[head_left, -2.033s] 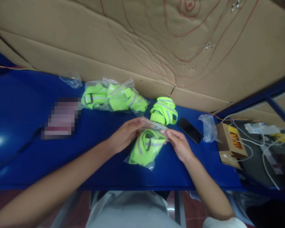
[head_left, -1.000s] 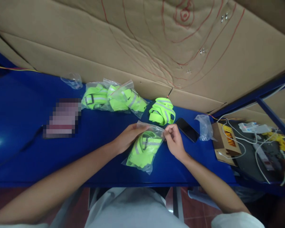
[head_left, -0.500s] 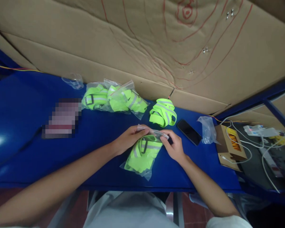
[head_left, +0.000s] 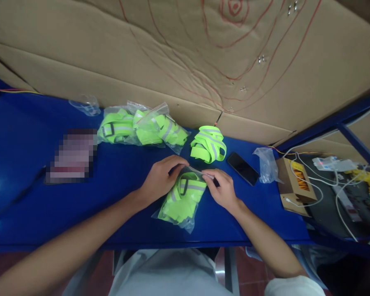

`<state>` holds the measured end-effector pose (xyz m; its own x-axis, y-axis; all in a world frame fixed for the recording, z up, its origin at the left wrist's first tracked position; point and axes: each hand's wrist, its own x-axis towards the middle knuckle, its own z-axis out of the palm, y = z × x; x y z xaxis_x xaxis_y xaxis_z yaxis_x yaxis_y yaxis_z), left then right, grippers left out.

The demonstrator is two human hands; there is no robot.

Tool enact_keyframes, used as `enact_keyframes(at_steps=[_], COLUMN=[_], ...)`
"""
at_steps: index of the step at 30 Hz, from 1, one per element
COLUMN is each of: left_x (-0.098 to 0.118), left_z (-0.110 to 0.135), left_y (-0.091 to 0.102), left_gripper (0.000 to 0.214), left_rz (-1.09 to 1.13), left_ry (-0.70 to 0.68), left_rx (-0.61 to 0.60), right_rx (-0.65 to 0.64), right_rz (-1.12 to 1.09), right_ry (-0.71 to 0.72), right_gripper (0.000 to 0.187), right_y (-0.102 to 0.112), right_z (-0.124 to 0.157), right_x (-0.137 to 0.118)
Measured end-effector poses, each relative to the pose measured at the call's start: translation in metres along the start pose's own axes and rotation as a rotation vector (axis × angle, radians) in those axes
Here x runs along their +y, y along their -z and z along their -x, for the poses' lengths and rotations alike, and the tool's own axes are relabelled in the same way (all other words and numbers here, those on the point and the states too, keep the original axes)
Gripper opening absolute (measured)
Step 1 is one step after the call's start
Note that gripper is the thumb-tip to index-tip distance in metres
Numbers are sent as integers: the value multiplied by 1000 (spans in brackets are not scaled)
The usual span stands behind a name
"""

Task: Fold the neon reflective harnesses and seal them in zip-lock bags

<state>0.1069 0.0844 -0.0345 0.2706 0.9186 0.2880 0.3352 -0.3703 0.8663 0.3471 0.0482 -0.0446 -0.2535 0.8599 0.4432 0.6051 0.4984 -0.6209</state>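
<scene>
Between my hands, close to the table's front edge, is a clear plastic bag [head_left: 189, 225] with a folded neon-yellow reflective strap [head_left: 180, 205] inside; a black buckle shows near its top. My left hand [head_left: 162, 179] pinches the upper left corner of the bag's mouth between thumb and fingers. At the other end of the same edge, my right hand [head_left: 222, 187] has the upper right corner pinched. The bag's top edge is drawn fairly straight between them. Just beyond my hands lies a loose, bundled reflective strap [head_left: 208, 144] without a bag.
Several bagged straps [head_left: 146, 127] lie along the cardboard wall [head_left: 80, 53]. A black phone [head_left: 243, 168] and an empty plastic bag [head_left: 267, 164] are to the right, near a cardboard box [head_left: 296, 185] and white cables [head_left: 322, 197]. A blurred-out item [head_left: 74, 154] sits left on the blue table [head_left: 117, 164].
My left hand has turned, its back now raised over the bag's corner. The bag's top edge, flared toward the wall before, is now narrower and pulled taut. The view has shifted slightly.
</scene>
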Motion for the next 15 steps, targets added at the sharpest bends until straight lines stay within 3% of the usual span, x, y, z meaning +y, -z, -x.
enact_keyframes(at_steps=[7, 15], left_x=[-7, -4], left_z=[1, 3], left_y=[3, 6], left_gripper=[23, 16], left_rz=[-439, -644], left_ry=[-344, -505], left_rx=[-11, 0], right_rx=[-3, -40], right_rz=[43, 95], right_ry=[37, 137], right_gripper=[16, 17], right_y=[1, 3], right_z=[0, 2], right_x=[1, 3])
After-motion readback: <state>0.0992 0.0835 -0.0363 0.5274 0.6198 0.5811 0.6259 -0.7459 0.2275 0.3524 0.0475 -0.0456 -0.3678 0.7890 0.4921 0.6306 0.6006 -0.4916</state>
